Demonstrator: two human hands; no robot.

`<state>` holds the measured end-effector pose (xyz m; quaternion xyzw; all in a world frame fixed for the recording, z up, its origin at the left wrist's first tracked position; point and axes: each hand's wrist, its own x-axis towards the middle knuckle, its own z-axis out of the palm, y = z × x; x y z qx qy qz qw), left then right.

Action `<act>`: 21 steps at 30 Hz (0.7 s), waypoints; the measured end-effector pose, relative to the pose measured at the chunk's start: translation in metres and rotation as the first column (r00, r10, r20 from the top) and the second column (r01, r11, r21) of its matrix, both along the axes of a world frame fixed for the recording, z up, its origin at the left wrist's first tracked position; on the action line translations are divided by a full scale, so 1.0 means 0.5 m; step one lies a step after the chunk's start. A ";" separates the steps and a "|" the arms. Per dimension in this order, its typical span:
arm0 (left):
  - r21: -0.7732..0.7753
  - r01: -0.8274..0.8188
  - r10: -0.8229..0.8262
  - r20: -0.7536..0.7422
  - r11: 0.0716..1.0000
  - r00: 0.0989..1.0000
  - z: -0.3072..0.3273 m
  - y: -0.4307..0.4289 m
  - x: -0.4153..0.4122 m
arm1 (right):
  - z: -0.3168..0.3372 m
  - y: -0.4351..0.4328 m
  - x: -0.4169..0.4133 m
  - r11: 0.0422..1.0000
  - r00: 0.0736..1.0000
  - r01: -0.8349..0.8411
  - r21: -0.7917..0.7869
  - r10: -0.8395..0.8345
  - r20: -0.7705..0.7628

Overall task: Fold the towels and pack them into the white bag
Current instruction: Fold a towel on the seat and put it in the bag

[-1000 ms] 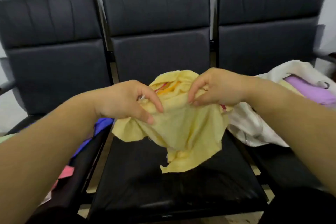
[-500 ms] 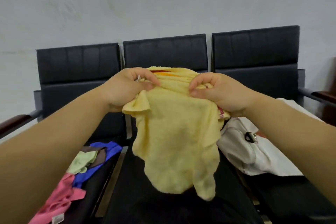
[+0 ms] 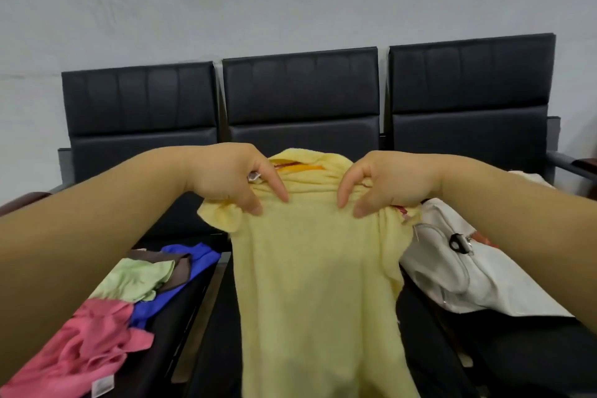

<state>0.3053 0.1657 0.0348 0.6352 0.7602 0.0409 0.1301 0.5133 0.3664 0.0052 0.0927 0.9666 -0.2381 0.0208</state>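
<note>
I see both grips closed on the towel (image 3: 316,284). The left hand (image 3: 232,181) and right hand (image 3: 384,181) pinch its bunched top edge, and it hangs below them in front of the middle seat (image 3: 223,359). Its lower end runs off frame. The bag (image 3: 452,271) lies just right of the towel, partly behind the right forearm (image 3: 517,220); its opening seems hidden.

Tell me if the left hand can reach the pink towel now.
Probably not yet: the left hand grips the yellow towel. The pink towel lies uncovered on the left seat, so the way looks free.
</note>
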 end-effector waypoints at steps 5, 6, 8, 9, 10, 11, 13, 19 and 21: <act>0.176 -0.062 0.089 -0.153 0.982 0.984 -0.008 0.053 -0.074 | 0.005 0.050 -0.083 0.992 0.980 0.113 0.062 -0.101 -0.171; 0.201 -0.066 0.103 -0.181 0.977 0.978 -0.001 0.063 -0.087 | 0.013 0.061 -0.100 0.983 0.974 0.118 0.138 -0.088 -0.208; 0.251 -0.068 0.128 -0.230 0.966 0.965 0.018 0.080 -0.109 | 0.030 0.084 -0.128 0.957 0.963 0.123 0.263 -0.051 -0.266; 0.272 -0.064 0.136 -0.256 0.960 0.957 0.028 0.085 -0.118 | 0.039 0.093 -0.138 0.948 0.958 0.125 0.293 -0.038 -0.285; 0.287 -0.057 0.142 -0.284 0.956 0.948 0.036 0.088 -0.126 | 0.045 0.103 -0.147 0.940 0.955 0.127 0.316 -0.030 -0.295; 0.298 -0.048 0.145 -0.313 0.953 0.939 0.040 0.090 -0.132 | 0.048 0.111 -0.152 0.931 0.954 0.126 0.343 -0.019 -0.300; 0.305 -0.032 0.142 -0.344 0.952 0.928 0.030 0.088 -0.141 | 0.036 0.123 -0.159 0.912 0.956 0.125 0.391 -0.006 -0.292; 0.172 -0.075 0.072 0.025 0.982 0.997 -0.205 0.073 -0.158 | -0.173 0.112 -0.135 0.988 0.987 0.051 0.146 -0.027 -0.160; -0.007 -0.093 0.092 0.211 0.996 0.973 -0.344 0.058 -0.151 | -0.305 0.098 -0.113 0.994 0.997 0.068 -0.091 -0.070 -0.019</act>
